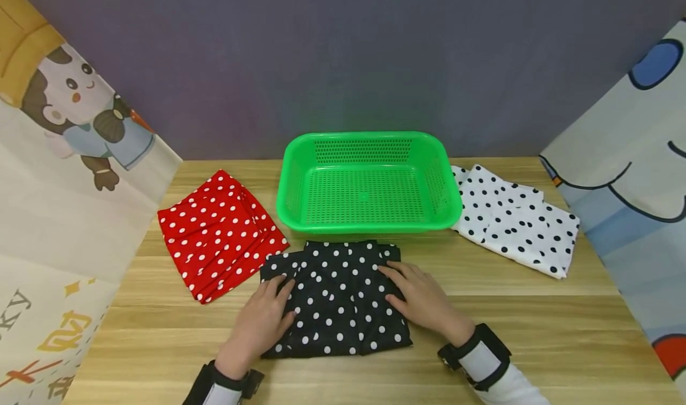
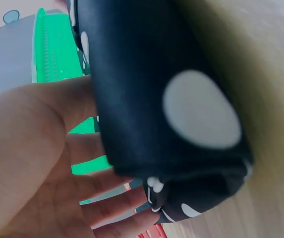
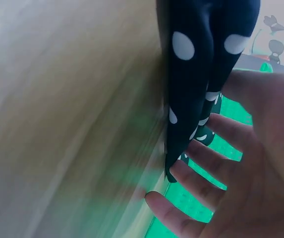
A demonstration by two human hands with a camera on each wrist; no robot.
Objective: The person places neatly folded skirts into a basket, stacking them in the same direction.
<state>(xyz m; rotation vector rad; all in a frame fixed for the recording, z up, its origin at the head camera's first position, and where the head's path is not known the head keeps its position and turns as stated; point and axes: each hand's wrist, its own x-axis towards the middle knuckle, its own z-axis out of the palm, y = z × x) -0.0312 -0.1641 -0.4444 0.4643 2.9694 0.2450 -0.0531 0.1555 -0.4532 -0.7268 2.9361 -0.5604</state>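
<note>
A folded black cloth with white dots [image 1: 334, 304] lies on the wooden table in front of the basket. My left hand [image 1: 262, 318] rests on its left side, fingers spread and fairly straight, fingertips on the fabric. On the right side my right hand [image 1: 423, 298] touches the cloth's edge with loosely extended fingers. In the left wrist view the thick folded edge of the black cloth [image 2: 142, 99] stands beside the thumb and fingers. The right wrist view shows the cloth's side layers [image 3: 191, 64] next to the fingertips.
A green plastic basket [image 1: 370, 226] stands behind the black cloth. To its left lies a folded red cloth with white dots [image 1: 220, 238]; to its right, a folded white cloth with black dots [image 1: 520, 226]. A grey wall [image 1: 364, 53] rises at the table's back edge.
</note>
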